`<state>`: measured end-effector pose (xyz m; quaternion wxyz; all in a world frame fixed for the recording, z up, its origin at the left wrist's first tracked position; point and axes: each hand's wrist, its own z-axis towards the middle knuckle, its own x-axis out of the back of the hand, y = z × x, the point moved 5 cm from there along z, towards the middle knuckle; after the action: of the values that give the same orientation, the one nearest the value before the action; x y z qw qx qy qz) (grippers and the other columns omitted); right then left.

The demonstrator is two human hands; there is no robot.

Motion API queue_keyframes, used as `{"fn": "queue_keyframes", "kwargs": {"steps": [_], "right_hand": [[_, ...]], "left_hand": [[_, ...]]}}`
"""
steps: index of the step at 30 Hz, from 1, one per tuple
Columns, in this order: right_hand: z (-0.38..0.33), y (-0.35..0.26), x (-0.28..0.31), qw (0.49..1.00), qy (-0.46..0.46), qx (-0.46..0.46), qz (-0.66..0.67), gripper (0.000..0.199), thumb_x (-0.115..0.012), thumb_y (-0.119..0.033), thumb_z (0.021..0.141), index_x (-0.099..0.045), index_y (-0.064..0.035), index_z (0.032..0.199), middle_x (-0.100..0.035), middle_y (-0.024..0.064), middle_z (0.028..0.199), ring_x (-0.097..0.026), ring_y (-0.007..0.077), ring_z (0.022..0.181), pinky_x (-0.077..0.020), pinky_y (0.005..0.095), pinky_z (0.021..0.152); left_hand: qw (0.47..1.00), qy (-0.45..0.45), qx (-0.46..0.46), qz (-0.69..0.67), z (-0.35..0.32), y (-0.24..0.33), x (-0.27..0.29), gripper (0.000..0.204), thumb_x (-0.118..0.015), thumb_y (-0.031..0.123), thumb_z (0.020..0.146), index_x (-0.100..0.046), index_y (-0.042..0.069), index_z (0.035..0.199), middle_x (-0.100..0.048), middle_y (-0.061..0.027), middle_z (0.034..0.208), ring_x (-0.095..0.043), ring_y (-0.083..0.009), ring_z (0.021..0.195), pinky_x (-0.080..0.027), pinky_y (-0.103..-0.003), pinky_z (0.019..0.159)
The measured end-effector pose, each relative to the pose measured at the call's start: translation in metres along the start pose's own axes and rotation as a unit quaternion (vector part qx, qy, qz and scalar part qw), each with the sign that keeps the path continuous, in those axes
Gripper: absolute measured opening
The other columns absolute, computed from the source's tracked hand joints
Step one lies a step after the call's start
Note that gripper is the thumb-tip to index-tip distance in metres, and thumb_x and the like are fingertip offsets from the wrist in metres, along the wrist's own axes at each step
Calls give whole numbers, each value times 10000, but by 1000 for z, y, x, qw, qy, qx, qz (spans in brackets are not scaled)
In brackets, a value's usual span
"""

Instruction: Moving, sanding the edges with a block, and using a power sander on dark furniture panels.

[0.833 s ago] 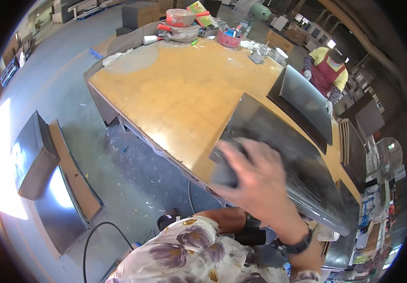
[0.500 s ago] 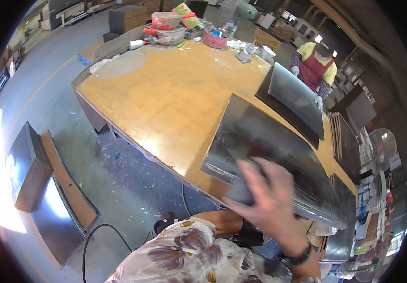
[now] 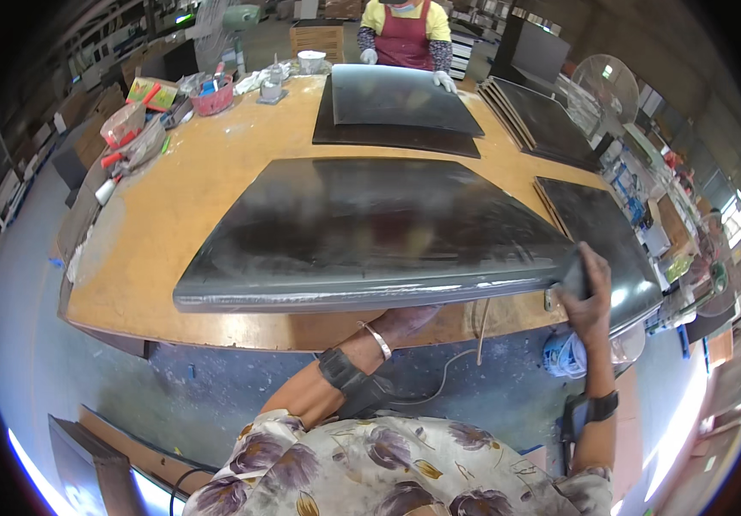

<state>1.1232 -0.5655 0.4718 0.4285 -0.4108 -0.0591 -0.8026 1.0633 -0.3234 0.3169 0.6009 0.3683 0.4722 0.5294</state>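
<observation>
1. We see a large dark panel lying flat on the wooden workbench, its near edge jutting past the bench edge toward us
2. Our right hand is closed around the panel's near right corner, fingers wrapped over the edge; half a second back that hand lay spread on top of the sheet, closer to the middle
3. Our left hand reaches under the near edge; only its back and the wrist with a bracelet show, so we cannot tell whether its fingers grip or stay loose. In the earlier views this hand was not to be seen
4. Our view has swung round: the panel now runs square across in front of us, where before it lay off to the right at a slant
5. Across the bench another person in a red apron rests gloved hands on a smaller dark panel, and further dark sheets are stacked at the right
</observation>
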Motion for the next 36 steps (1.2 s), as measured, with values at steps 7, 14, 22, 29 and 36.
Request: {"fn": "queue_keyframes", "kwargs": {"steps": [7, 14, 22, 29, 36], "right_hand": [[6, -180, -86, 963, -191, 175, 77, 734, -736, -335, 630, -447, -153, 1279, -506, 110, 1188, -469, 306, 1118, -364, 465, 930], [-26, -50, -55, 990, -115, 57, 62, 644, -759, -266, 601, -540, -108, 1185, -575, 99, 1126, -549, 287, 1019, -431, 377, 889], [-182, 112, -27, 810, 37, -496, 312, 583, -592, -373, 842, -472, -4, 1277, -572, 110, 1120, -523, 164, 1003, -403, 265, 882], [-166, 47, -74, 779, -100, -443, 433, 638, -586, -366, 860, -387, 27, 1322, -483, 169, 1249, -464, 215, 1129, -356, 297, 962], [-177, 27, -104, 800, -230, -410, 373, 750, -650, -386, 803, -344, 53, 1328, -426, 293, 1280, -408, 347, 1226, -315, 379, 1026]], "left_hand": [[990, 4, 7, -141, -33, -32, 25, 127, -592, 143, 866, -589, 65, 967, -564, -18, 912, -533, -126, 834, -473, -258, 736], [960, 100, 59, -257, -106, -56, 95, 178, -619, 180, 852, -588, 77, 993, -580, -23, 959, -541, -139, 867, -476, -271, 768], [964, 72, 138, -215, -129, -54, 88, 341, -680, 267, 785, -581, 99, 1064, -598, -31, 1093, -571, -162, 951, -491, -307, 814], [889, 217, 202, -349, -173, -89, 103, 266, -617, 201, 836, -575, 65, 1060, -629, -45, 1015, -601, -165, 899, -515, -293, 761], [791, 302, 182, -501, -211, -106, 97, 282, -497, 295, 912, -545, 61, 1063, -599, -73, 1033, -587, -199, 915, -516, -378, 803]]}}
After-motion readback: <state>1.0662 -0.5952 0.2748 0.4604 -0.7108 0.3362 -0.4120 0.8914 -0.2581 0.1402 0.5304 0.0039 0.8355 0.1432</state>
